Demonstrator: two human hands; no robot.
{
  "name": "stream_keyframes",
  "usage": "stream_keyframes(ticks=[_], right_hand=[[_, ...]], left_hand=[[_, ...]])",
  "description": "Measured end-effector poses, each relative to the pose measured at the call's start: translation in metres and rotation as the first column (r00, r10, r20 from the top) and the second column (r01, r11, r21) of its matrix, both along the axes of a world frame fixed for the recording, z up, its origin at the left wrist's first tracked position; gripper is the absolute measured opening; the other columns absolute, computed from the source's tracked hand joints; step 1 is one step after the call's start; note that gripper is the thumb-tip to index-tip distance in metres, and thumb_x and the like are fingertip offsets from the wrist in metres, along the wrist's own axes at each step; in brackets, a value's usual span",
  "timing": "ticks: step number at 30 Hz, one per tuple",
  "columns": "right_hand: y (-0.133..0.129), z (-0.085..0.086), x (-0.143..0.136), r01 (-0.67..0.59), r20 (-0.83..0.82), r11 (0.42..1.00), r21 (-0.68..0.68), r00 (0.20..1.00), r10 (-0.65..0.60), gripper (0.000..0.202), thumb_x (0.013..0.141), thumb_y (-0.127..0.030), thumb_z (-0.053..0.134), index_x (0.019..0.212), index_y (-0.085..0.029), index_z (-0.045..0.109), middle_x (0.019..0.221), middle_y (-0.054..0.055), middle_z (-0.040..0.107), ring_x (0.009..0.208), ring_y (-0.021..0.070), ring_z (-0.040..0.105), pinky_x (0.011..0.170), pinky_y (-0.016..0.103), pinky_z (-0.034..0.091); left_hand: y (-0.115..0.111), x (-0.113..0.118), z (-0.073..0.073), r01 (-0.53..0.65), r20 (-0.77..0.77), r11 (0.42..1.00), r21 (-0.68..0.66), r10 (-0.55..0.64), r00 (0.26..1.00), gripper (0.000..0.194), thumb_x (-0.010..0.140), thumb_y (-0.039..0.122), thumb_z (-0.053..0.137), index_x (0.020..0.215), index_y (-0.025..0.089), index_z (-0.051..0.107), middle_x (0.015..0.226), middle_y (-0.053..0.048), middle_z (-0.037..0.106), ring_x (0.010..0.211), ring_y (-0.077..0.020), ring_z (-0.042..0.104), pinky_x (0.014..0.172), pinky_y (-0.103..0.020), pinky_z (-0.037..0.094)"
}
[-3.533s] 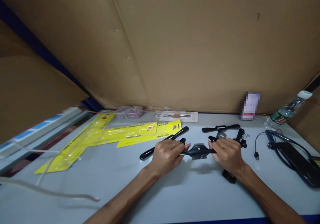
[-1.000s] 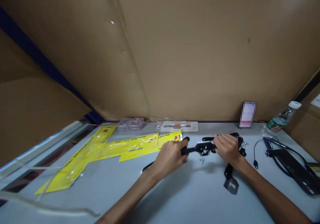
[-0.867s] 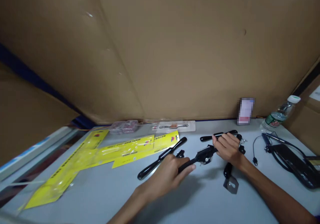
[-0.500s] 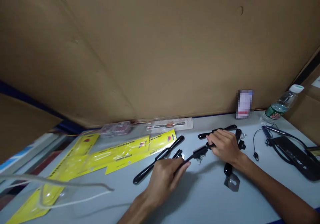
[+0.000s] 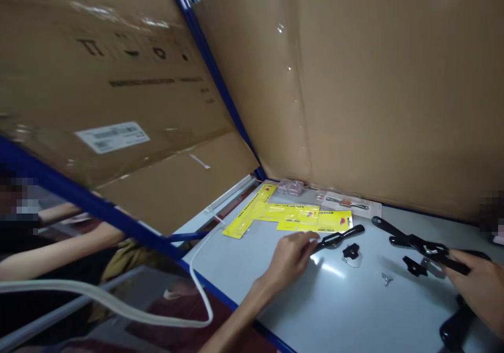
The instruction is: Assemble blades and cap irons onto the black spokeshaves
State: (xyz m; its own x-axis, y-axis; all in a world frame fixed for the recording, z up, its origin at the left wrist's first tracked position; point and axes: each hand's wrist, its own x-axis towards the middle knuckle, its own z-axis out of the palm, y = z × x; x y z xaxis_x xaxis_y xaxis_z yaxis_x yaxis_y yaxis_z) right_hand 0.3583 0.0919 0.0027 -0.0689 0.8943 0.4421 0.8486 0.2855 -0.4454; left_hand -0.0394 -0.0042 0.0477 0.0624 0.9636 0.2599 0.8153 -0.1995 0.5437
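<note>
My left hand [image 5: 293, 256] is closed around the near end of a black spokeshave [image 5: 334, 239] on the grey table; its fingertips are partly hidden. At the right edge, my right hand [image 5: 478, 285] grips the handle of another spokeshave body [image 5: 417, 243], tilted above the table and crossing a further black one behind it. A silver wing screw [image 5: 387, 278] lies between my hands. Below the held body are a black cap [image 5: 414, 266] and a flat metal blade [image 5: 435, 269]. Beside the left spokeshave sits another black cap [image 5: 351, 251] on a blade.
Yellow package cards [image 5: 291, 213], a carded tool [image 5: 346, 203] and small clear boxes [image 5: 290, 186] lie at the back. A black handle [image 5: 452, 329] is at lower right. Cardboard walls [image 5: 378, 96] enclose the table. A white cable [image 5: 137, 313] hangs left, near another person's arms [image 5: 66, 243].
My view has swung left. My left hand has left the spokeshave both hands held and is now on another one. A wing screw and cap now lie loose on the table.
</note>
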Motion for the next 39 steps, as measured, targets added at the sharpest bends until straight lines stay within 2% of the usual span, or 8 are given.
stream_keyframes(ticks=[3,7,13,19,22,25,32,39], right_hand=[[0.002,-0.001,-0.002,0.074,0.076,0.975,-0.21,0.995,-0.059,0.011,0.073,-0.044,0.072,0.069,-0.036,0.076,0.057,0.011,0.065,0.046,0.0269,0.053,0.052,0.04,0.031],[-0.005,0.019,-0.018,-0.011,0.012,0.928,-0.372,1.0,0.017,0.026,0.074,-0.053,0.066,0.063,-0.03,0.071,0.063,0.009,0.068,0.055,0.0279,0.06,0.056,0.038,0.035],[-0.009,0.04,-0.015,0.063,0.066,0.953,-0.298,0.997,-0.045,0.034,0.085,-0.047,0.057,0.059,-0.025,0.058,0.056,0.003,0.057,0.053,0.0211,0.051,0.054,0.032,0.027],[0.007,0.032,0.018,0.077,0.107,0.941,-0.328,0.993,-0.044,0.045,0.097,-0.051,0.058,0.064,-0.02,0.057,0.062,0.0,0.06,0.061,0.0162,0.054,0.059,0.029,0.038],[0.014,0.022,0.028,0.049,0.103,0.93,-0.365,0.995,-0.012,0.036,0.102,-0.049,0.059,0.09,-0.016,0.068,0.085,0.001,0.068,0.073,0.0165,0.064,0.07,0.031,0.053],[0.019,0.012,0.033,-0.005,0.091,0.922,-0.387,0.995,0.044,0.031,0.102,-0.042,0.064,0.118,-0.016,0.066,0.113,0.006,0.069,0.093,0.0213,0.069,0.081,0.039,0.06],[0.029,0.002,0.028,-0.084,0.124,0.92,-0.382,0.982,0.141,0.033,0.101,-0.039,0.065,0.126,-0.017,0.064,0.124,0.009,0.066,0.103,0.0238,0.068,0.087,0.043,0.059],[0.046,0.019,0.029,-0.159,0.228,0.886,-0.435,0.933,0.28,0.033,0.101,-0.037,0.066,0.127,-0.017,0.063,0.125,0.009,0.066,0.104,0.0237,0.068,0.088,0.044,0.059]], left_hand=[[0.004,-0.05,-0.008,-0.13,-0.103,0.987,0.092,0.139,0.985,0.039,0.104,0.042,0.059,0.133,0.016,0.059,0.106,-0.008,0.068,0.099,-0.0248,0.067,0.091,-0.046,0.056],[0.016,-0.087,-0.011,-0.126,-0.188,0.978,0.165,0.157,0.97,0.043,0.101,0.041,0.065,0.135,0.016,0.058,0.13,-0.013,0.063,0.119,-0.0306,0.062,0.103,-0.055,0.053],[0.015,-0.056,-0.026,0.052,-0.18,0.963,0.263,-0.004,0.984,0.03,0.106,0.035,0.052,0.129,0.019,0.063,0.118,-0.01,0.071,0.111,-0.0269,0.069,0.095,-0.044,0.058],[0.031,-0.021,-0.029,0.225,-0.137,0.901,0.37,-0.187,0.973,0.024,0.104,0.025,0.048,0.11,0.023,0.071,0.091,-0.004,0.074,0.083,-0.0193,0.073,0.075,-0.028,0.058],[0.047,-0.008,-0.028,0.26,-0.133,0.872,0.416,-0.225,0.965,0.028,0.102,0.019,0.045,0.114,0.022,0.07,0.077,0.0,0.07,0.07,-0.0158,0.07,0.069,-0.025,0.056],[0.062,0.001,-0.028,0.266,-0.13,0.85,0.455,-0.232,0.964,0.031,0.101,0.015,0.043,0.115,0.021,0.07,0.079,0.0,0.069,0.071,-0.0156,0.07,0.07,-0.025,0.056],[0.072,-0.008,-0.038,0.222,-0.099,0.818,0.531,-0.2,0.975,0.028,0.098,0.015,0.046,0.105,0.02,0.073,0.084,-0.003,0.071,0.074,-0.018,0.07,0.065,-0.027,0.054],[0.066,-0.019,-0.053,0.17,-0.051,0.813,0.557,-0.17,0.984,0.023,0.105,0.02,0.049,0.101,0.015,0.071,0.094,-0.005,0.072,0.083,-0.0187,0.071,0.072,-0.031,0.058]])
